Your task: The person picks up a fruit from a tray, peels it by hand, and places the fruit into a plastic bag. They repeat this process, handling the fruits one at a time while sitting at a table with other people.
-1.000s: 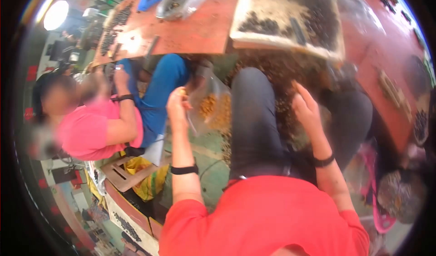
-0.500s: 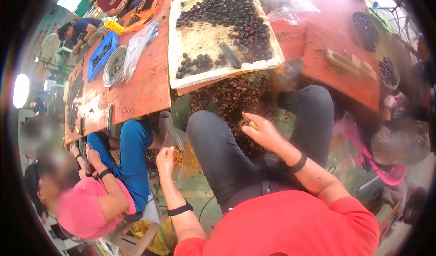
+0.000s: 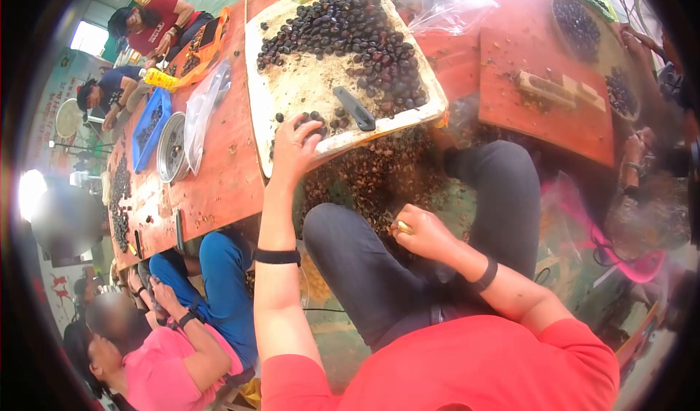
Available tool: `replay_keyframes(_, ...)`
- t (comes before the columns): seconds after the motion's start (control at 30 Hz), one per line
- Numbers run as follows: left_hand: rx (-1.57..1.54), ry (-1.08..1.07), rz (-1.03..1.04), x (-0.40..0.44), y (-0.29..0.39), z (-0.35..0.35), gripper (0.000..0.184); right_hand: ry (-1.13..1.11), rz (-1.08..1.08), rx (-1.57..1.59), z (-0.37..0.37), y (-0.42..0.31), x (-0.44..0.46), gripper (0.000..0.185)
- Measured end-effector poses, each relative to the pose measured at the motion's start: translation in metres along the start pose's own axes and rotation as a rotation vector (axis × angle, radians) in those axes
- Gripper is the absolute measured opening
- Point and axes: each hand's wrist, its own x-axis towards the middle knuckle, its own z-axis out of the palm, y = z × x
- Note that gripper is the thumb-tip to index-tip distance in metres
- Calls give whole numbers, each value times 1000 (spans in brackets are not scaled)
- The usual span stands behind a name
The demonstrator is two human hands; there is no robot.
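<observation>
My left hand (image 3: 294,148) reaches onto the near left corner of a white tray (image 3: 292,94), fingers apart over a few dark round nuts (image 3: 313,118). Its fingertips touch or nearly touch them; the contact is partly hidden. A larger heap of the same dark nuts (image 3: 364,39) covers the tray's far and right side. On the tray lies a dark flat-handled tool (image 3: 354,109). Above my lap, my right hand (image 3: 426,234) is closed around a small brass-yellow piece (image 3: 405,227), most of it hidden by the fingers.
Shell scraps (image 3: 364,177) litter the floor under the tray. A clear plastic bag (image 3: 445,2) lies beyond it. Left on the red table (image 3: 226,170) are a blue tray (image 3: 152,130) and a metal bowl (image 3: 172,148). A person in pink (image 3: 175,360) sits close on my left.
My left hand has moved up and forward from beside my knee to the tray's nuts, its fingers opening. My right hand has dropped slightly, still holding the brass-yellow piece.
</observation>
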Motion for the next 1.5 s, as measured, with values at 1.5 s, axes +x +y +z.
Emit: replay_keyframes(1.5, -406, 342, -452, -28, -73, -30, 27, -88, 113, 58, -2, -6, 12, 18)
